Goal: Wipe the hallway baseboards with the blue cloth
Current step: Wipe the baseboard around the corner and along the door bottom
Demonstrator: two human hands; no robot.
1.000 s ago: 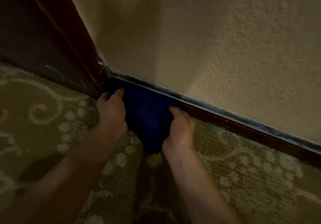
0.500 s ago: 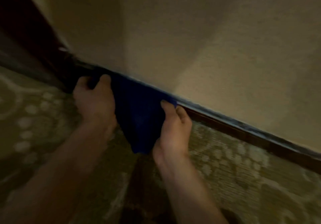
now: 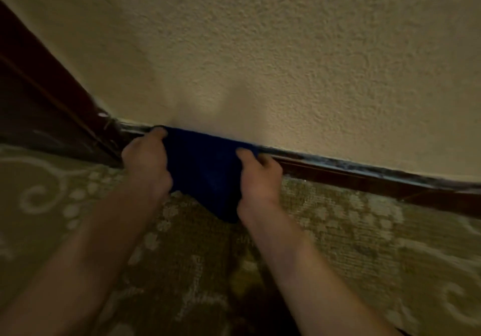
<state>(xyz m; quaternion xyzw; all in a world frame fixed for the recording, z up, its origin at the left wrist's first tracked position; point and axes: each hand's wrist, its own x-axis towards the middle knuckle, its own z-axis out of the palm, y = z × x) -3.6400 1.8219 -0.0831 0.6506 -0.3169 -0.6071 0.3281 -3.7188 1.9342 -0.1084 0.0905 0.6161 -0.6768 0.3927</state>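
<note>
two bare hands hold a blue cloth [image 3: 205, 171] stretched against the dark baseboard [image 3: 364, 176] where a textured cream wall [image 3: 286, 62] meets patterned carpet [image 3: 364, 231]. the left hand [image 3: 147, 165] grips the cloth's left end, fingers curled over its top edge; the right hand [image 3: 259, 178] grips the right end, its fingertips pressed to the top of the board. the cloth covers the stretch of baseboard between the hands, so that part of the trim is hidden, and its lower corner hangs down to a point over the carpet between the wrists. both forearms run out of the bottom of the frame. a dark wooden door frame [image 3: 52, 106] at far left is cut off by the edge, and its foot is too dim to make out clearly. the light is low and the carpet's lower edge is soft. compared with a second ago, when the left hand sat right at the corner by the door frame, both hands and the cloth have slid to the right along the board, leaving a short bare stretch of trim showing between the frame and the left hand.
</note>
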